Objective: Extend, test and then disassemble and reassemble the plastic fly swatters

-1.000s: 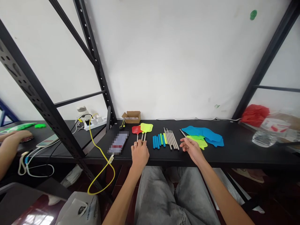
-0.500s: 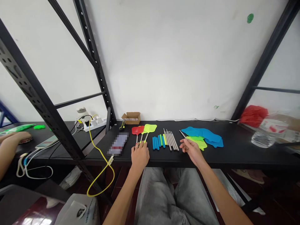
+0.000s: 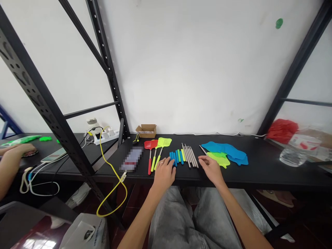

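My left hand (image 3: 165,172) lies on the black table (image 3: 259,171), fingers spread, its tips touching the row of blue and green handle grips (image 3: 177,155). Just left of it lie a red fly swatter (image 3: 150,152) and a yellow-green fly swatter (image 3: 162,148), fully assembled. My right hand (image 3: 211,168) rests by the bundle of grey metal rods (image 3: 190,155), fingers loosely curled round one thin rod (image 3: 202,149) that sticks out beyond them. Behind that hand is a pile of blue swatter heads (image 3: 228,150) and yellow-green swatter heads (image 3: 220,159).
A small cardboard box (image 3: 146,130) sits at the wall. A phone (image 3: 131,158) with a yellow cable (image 3: 109,166) lies left of the swatters. Black shelf posts (image 3: 46,107) stand left. Another person's hand (image 3: 15,154) is at the far left. A water bottle (image 3: 298,150) and red bag (image 3: 282,128) stand right.
My left hand has let go of the two swatter handles and moved right onto the coloured grips. The swatters now lie uncovered. My right hand has barely shifted.
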Demonstrator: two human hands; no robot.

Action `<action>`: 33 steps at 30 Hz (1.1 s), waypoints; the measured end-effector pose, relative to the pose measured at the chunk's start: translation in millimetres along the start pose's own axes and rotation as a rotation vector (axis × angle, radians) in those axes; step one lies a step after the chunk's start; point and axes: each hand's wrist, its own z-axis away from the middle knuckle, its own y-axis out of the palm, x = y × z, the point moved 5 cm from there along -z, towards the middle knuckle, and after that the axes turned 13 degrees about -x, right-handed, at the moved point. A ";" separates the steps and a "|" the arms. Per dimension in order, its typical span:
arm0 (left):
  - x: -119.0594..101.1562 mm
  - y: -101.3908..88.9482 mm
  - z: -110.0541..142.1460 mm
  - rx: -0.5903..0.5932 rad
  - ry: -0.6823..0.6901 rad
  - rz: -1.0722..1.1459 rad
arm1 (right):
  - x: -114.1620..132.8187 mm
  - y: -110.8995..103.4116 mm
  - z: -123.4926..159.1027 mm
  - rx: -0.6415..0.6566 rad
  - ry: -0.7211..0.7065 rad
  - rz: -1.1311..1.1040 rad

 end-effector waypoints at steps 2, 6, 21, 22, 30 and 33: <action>-2.0 4.2 3.2 -0.018 0.007 0.014 | 5.1 2.3 1.5 0.011 -0.058 0.118; 0.5 3.0 5.4 -0.060 -0.017 0.026 | 6.9 9.3 1.8 0.043 -0.092 0.262; 5.9 2.8 3.1 -0.064 -0.125 0.057 | 7.2 20.6 -12.5 0.109 -0.078 0.618; 6.4 2.8 3.2 -0.069 -0.130 0.068 | 7.8 20.4 -13.6 0.109 -0.070 0.617; 12.2 1.6 2.6 -0.104 -0.227 0.159 | 2.9 2.2 -14.8 0.073 0.124 0.302; 14.6 -1.2 0.9 -0.140 -0.272 0.181 | -2.5 -1.8 -15.0 0.047 0.165 0.140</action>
